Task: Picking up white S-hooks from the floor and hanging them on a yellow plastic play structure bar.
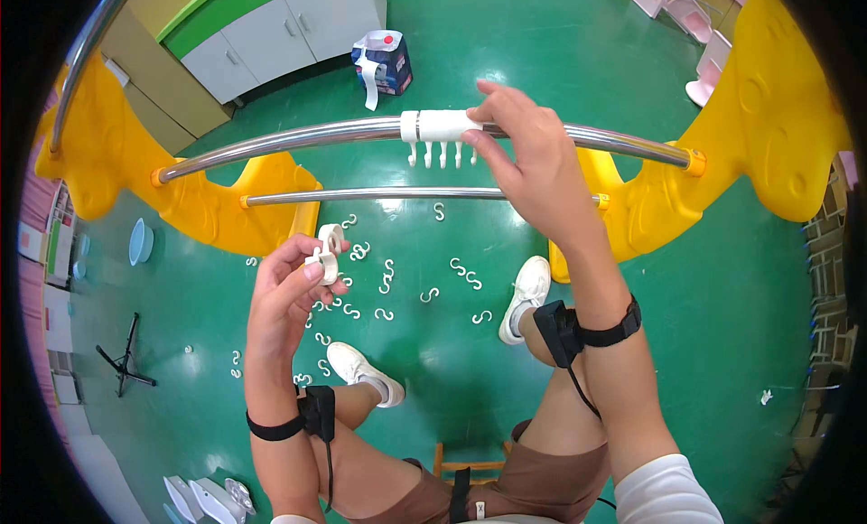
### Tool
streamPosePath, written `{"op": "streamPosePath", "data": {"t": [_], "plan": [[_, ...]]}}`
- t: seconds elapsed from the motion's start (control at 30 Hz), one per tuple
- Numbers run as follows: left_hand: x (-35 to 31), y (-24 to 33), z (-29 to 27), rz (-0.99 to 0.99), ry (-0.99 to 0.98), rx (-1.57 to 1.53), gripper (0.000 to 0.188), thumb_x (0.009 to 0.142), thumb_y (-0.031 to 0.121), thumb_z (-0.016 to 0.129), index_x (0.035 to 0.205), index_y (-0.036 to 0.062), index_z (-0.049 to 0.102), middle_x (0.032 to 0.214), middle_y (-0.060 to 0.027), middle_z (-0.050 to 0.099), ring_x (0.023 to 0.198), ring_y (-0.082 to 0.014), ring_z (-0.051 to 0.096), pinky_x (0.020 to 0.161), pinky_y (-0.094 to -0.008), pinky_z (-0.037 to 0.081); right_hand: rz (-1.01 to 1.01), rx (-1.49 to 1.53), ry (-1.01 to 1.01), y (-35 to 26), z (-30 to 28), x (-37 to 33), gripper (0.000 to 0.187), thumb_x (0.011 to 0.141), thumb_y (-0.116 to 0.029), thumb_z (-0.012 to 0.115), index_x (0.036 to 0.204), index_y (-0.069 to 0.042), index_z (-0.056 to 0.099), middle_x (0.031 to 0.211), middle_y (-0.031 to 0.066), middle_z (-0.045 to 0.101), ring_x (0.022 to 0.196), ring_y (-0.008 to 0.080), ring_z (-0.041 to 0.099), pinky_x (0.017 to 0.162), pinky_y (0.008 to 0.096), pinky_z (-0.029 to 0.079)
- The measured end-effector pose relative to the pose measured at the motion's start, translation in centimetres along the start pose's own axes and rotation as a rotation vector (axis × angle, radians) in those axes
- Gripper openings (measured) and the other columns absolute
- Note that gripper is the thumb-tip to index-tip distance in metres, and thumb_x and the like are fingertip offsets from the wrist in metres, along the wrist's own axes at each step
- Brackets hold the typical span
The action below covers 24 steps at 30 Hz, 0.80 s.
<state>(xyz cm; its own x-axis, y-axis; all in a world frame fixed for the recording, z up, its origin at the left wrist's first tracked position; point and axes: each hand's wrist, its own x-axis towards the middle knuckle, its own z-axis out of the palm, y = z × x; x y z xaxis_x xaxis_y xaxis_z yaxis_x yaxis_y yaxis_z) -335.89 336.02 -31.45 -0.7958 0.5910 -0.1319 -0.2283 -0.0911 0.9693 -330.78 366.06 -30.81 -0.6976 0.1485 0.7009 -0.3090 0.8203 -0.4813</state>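
Note:
A row of white plastic clip-on hooks (442,124) sits around the upper metal bar (289,145), their small hooks hanging below it. One clip at the left stands a narrow gap apart from the others. My right hand (537,154) grips the right end of the row between thumb and index finger, its other fingers raised. Lower and to the left, away from the bar, my left hand (284,289) holds a loose white clip-on hook (329,257) between thumb and fingers. Part of it is hidden by the fingers, so I cannot tell whether it is more than one piece.
Yellow plastic end frames (117,145) carry the bars, with a thinner lower rail (361,196). Several white S-hooks (429,294) lie scattered over the green floor (433,361). Behind stand a dark blue package (395,68) and white cabinets (284,27). A black stand (126,357) is at left.

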Motion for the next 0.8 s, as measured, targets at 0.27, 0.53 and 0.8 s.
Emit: {"op": "streamPosePath", "data": {"t": [0.27, 0.53, 0.8], "plan": [[-0.2, -0.4, 0.3, -0.007, 0.002, -0.001, 0.03, 0.087, 0.023, 0.063, 0.105, -0.0002, 0.056, 0.115, -0.0216, 0.062, 0.072, -0.0138, 0.065, 0.061, -0.0198, 0.05, -0.005, 0.025, -0.001, 0.4, -0.2, 0.4, 0.016, 0.085, -0.015, 0.067, 0.094, -0.004, 0.06, 0.108, 0.0169, 0.065, 0.098, 0.0359, 0.063, 0.08, 0.0444, 0.048], [-0.1, -0.3, 0.6, -0.026, 0.015, -0.069, 0.025, 0.089, 0.017, 0.061, 0.104, -0.002, 0.057, 0.113, -0.0196, 0.064, 0.077, -0.0152, 0.066, 0.065, -0.0214, 0.053, 0.027, 0.015, -0.052, -0.1, -0.6, 0.4, 0.017, 0.087, -0.012, 0.067, 0.095, 0.002, 0.062, 0.125, 0.0213, 0.06, 0.093, 0.0294, 0.068, 0.076, 0.0345, 0.053], [0.2, -0.8, 0.9, -0.054, 0.009, -0.073, 0.026, 0.092, 0.023, 0.059, 0.105, -0.0003, 0.058, 0.112, -0.0173, 0.065, 0.079, -0.012, 0.063, 0.067, -0.02, 0.05, -0.088, -0.082, 0.107, 0.9, 1.1, -0.2, 0.017, 0.083, -0.015, 0.069, 0.094, -0.006, 0.059, 0.121, 0.0173, 0.064, 0.078, 0.0342, 0.064, 0.077, 0.0418, 0.048]]}}
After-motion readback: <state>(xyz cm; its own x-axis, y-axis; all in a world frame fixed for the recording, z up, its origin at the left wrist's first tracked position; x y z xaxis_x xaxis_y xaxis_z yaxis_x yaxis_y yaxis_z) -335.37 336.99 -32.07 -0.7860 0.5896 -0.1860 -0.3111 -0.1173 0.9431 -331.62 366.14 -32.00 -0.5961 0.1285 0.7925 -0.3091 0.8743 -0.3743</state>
